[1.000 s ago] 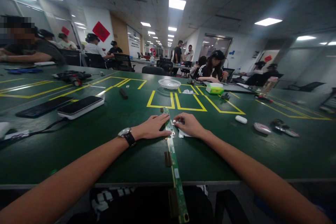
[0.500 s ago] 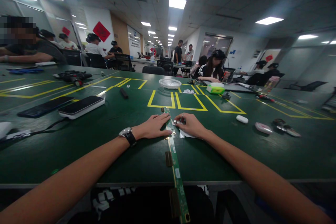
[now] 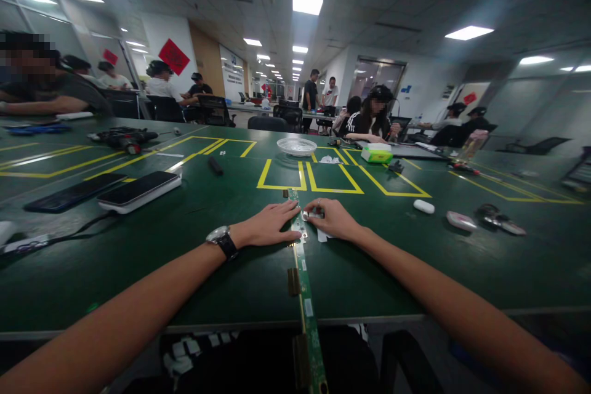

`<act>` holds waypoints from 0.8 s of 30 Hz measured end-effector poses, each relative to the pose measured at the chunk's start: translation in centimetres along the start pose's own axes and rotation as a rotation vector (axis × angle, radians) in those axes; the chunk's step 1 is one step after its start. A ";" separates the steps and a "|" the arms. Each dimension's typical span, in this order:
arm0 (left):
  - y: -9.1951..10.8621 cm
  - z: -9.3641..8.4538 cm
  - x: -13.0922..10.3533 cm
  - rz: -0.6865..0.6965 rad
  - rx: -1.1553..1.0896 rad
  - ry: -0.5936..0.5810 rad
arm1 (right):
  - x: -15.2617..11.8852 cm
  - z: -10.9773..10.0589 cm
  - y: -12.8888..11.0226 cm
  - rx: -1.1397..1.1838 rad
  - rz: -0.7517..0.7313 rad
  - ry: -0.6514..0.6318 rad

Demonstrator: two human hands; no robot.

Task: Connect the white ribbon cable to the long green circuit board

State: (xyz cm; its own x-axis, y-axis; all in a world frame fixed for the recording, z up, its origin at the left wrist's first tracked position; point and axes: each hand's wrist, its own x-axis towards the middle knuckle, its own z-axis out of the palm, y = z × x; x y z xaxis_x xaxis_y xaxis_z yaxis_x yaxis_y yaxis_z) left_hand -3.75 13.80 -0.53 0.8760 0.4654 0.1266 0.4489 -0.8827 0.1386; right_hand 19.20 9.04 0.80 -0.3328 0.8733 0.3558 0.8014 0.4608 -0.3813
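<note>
A long green circuit board [image 3: 305,286] lies on the worktop [image 3: 378,283], its near end jutting past the edge; the left hand [image 3: 272,223] rests across its far part, grip open, fingers flat; the right hand [image 3: 335,218] has its grip pinched on a small pale piece [image 3: 305,215] at the board's right side; beyond sits a white mesh basket [image 3: 297,147].

Left hand [image 3: 268,223]: wristwatch [image 3: 223,240] at the wrist, round silvery case, black strap. Right hand [image 3: 336,220]: slim ring [image 3: 318,202] on one finger. Both forearms [image 3: 157,297] bare. Lap clothing [image 3: 258,360] black, detail lost in shadow.
</note>
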 end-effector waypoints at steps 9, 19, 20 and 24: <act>0.1 -0.7 0.1 0.055 -0.027 -0.060 | 0.1 -0.1 1.0 0.053 -0.069 -0.012; 0.0 -1.3 0.2 0.086 -0.094 -0.072 | -0.2 -0.4 0.6 0.033 -0.055 -0.006; 0.0 -1.2 0.2 0.089 -0.098 -0.063 | -0.2 -0.4 0.6 0.029 -0.045 -0.001; -0.1 -0.9 0.2 0.078 -0.095 -0.027 | -0.2 -0.1 0.5 0.007 -0.020 0.014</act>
State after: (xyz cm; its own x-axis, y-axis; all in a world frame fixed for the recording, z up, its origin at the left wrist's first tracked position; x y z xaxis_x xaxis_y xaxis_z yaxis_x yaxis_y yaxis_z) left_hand -3.76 14.06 0.39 0.9125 0.3927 0.1142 0.3619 -0.9054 0.2218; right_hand 19.75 9.06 0.63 -0.3421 0.8615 0.3752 0.7911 0.4795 -0.3798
